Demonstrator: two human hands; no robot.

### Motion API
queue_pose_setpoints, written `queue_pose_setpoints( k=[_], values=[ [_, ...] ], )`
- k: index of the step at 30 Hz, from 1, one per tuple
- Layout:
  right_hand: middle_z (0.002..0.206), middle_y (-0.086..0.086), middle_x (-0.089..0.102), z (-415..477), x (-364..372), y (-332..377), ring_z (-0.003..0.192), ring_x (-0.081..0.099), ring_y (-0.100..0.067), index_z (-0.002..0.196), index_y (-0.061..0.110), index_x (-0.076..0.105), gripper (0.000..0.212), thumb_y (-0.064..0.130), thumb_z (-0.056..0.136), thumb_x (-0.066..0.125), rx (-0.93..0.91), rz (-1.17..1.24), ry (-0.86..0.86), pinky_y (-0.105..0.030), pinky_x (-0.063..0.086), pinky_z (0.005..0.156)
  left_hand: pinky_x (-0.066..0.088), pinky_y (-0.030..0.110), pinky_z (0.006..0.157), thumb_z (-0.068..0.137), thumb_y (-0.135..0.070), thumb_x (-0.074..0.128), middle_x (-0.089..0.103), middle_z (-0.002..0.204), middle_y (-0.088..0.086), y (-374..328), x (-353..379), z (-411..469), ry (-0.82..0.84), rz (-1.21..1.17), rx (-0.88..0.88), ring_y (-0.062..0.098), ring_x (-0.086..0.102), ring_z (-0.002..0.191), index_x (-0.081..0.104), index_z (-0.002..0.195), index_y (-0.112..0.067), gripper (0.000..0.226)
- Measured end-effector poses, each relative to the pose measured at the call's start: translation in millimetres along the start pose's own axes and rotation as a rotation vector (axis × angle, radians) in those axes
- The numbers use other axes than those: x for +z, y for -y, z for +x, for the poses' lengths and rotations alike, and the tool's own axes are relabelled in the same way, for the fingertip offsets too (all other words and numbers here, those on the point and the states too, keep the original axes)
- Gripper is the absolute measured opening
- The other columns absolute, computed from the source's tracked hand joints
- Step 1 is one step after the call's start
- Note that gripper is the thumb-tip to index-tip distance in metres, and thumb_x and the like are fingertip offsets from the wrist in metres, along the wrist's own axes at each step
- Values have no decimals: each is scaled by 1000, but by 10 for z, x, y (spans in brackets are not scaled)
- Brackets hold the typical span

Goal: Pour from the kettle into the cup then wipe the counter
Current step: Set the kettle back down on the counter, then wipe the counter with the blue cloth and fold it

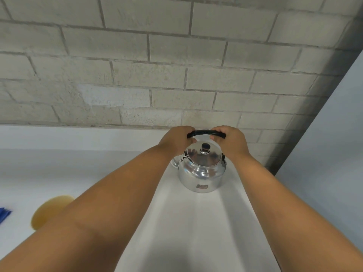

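A shiny steel kettle (201,171) with a black-knobbed lid stands on the white counter (188,222) near the brick wall. Its black handle (204,132) arches over the lid. My left hand (177,141) grips the handle's left end and my right hand (229,141) grips its right end. Part of a clear glass cup (175,161) shows just left of the kettle, mostly hidden behind my left wrist. An amber puddle (50,210) lies on the counter at the lower left, partly covered by my left forearm.
A blue cloth (4,214) peeks in at the left edge beside the puddle. A grey brick wall (157,65) runs along the back of the counter. A pale flat panel (334,144) rises on the right side.
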State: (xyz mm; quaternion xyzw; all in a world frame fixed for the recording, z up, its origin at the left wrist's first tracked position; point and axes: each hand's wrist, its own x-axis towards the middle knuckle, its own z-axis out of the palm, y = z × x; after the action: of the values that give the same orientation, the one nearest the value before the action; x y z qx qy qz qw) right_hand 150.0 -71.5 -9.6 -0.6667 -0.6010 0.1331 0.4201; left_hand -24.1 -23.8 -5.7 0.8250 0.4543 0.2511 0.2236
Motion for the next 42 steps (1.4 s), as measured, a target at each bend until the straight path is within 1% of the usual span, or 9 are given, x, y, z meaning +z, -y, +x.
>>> queue_pose_setpoints(
  k=[4,9,13,18,24,27,31,35,42],
  values=[
    [133,2,55,-13,-86,119,123,49,-15,127,25,55,49,22,79,67,-14,-95,79,-18,30,94,42,32,94,86,-29,61,53,133,9,-12,-92,-41,58,-60,-53,26,54,114,35,138,-20,58],
    [127,10,50,-174,-58,508,113,44,-3,123,26,57,45,21,79,67,-103,14,-6,-18,31,95,33,31,103,86,-31,60,41,144,1,-83,-447,-385,-8,-137,-71,20,40,130,35,137,-27,56],
    [106,18,49,-401,161,1030,98,49,-2,106,29,64,26,23,81,66,-210,34,17,-17,35,85,42,25,86,85,-31,61,54,127,-8,-21,-855,-1067,-140,-193,-91,11,54,110,58,113,-29,29],
    [92,21,56,-900,661,1881,81,55,4,85,37,63,9,31,79,68,-382,93,280,-12,38,63,43,15,69,83,-32,63,59,102,-21,384,-1319,-2316,-346,-221,-282,-6,57,89,62,96,-36,13],
    [77,20,54,-1569,1517,2810,68,53,3,84,38,63,7,37,79,67,-508,84,573,-14,36,55,38,11,41,84,-28,62,61,77,-14,1017,-1638,-3634,-641,-296,-653,-7,57,59,57,78,-40,14],
    [72,20,52,-1801,2070,3169,60,49,3,82,33,64,5,33,79,67,-515,71,677,-16,34,54,38,17,42,83,-21,60,61,77,-7,1408,-1735,-4013,-728,-272,-780,2,54,54,56,77,-35,16],
    [104,5,64,-1976,2834,3474,81,57,-10,95,25,65,14,31,82,64,-446,-77,809,-22,41,67,47,32,68,82,-21,57,53,116,10,1933,-1833,-4379,-675,-134,-945,23,56,87,53,111,-22,29],
    [131,-6,55,-2037,3481,3565,113,55,-24,126,17,53,40,23,87,57,-323,-289,869,-31,46,89,43,37,88,82,-31,60,51,125,12,2305,-1908,-4541,-465,2,-1048,31,49,111,40,128,-14,53],
    [137,-11,46,-2067,4041,3447,117,51,-29,135,8,37,54,20,85,52,-72,-565,853,-33,45,90,46,35,74,79,-21,58,54,110,15,2702,-2025,-4492,-200,56,-957,30,54,97,43,109,-8,36]
  ],
)
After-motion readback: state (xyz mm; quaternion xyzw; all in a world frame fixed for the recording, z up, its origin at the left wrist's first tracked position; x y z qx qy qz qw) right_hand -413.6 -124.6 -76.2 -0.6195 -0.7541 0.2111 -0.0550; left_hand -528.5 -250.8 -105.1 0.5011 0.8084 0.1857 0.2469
